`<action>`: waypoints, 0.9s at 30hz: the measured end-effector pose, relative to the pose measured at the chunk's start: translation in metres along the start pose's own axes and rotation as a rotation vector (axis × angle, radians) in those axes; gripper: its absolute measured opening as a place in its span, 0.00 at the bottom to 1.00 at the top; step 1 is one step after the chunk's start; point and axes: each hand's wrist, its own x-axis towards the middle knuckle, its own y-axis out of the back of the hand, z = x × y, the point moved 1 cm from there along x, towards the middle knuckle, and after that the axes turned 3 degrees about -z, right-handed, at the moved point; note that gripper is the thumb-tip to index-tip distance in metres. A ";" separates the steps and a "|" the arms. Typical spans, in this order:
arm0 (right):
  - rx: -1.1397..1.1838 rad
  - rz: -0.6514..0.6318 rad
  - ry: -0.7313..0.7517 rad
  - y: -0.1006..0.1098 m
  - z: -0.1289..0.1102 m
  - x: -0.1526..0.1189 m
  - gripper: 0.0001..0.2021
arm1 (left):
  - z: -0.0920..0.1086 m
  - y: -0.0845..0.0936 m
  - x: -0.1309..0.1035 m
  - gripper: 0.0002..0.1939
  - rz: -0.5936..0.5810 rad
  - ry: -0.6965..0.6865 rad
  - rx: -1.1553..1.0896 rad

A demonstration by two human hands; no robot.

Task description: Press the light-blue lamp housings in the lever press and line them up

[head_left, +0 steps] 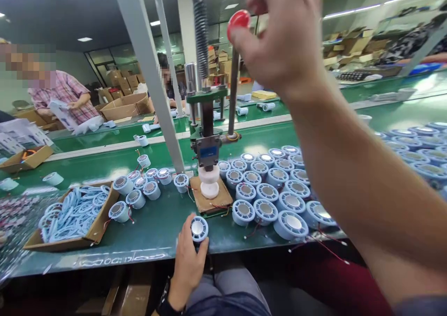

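Note:
Between the thumb and fingers of my left hand (190, 255) is a round light-blue motor housing (199, 229) with a silver disc in its top, held at the table's front edge. My right hand (279, 36) is raised high, closed around the red knob (239, 24) of the press lever (233, 87). The hand press (208, 150) stands in front of me, with a white plastic pusher (209, 174) under its ram. Below that sits a white round seat (210, 190) on a brown board (223, 197), with no housing on it.
Rows of similar housings (267, 192) with thin wires stand right of the press. More housings (135, 197) are grouped at left, beside a cardboard box (101, 230) of light-blue rings. A grey post (150, 73) rises behind. Across the bench, a person in a plaid shirt (68, 92) handles parts.

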 end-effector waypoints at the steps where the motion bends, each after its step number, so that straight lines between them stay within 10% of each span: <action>1: 0.051 -0.006 -0.027 -0.002 0.003 0.026 0.18 | 0.000 -0.001 -0.001 0.29 -0.008 -0.006 0.001; 7: 0.161 0.005 -0.098 -0.040 0.016 0.063 0.12 | 0.008 0.014 0.010 0.30 0.002 -0.001 -0.065; 13: 0.115 0.095 -0.114 -0.042 0.019 0.064 0.11 | 0.045 0.046 0.090 0.32 0.062 -0.039 -0.271; 19: 0.133 0.101 -0.113 -0.044 0.021 0.062 0.10 | 0.071 0.011 0.142 0.28 -0.066 -0.127 -0.488; 27: 0.209 0.034 -0.157 -0.030 0.011 0.061 0.14 | 0.057 -0.006 0.141 0.29 -0.149 -0.138 -0.532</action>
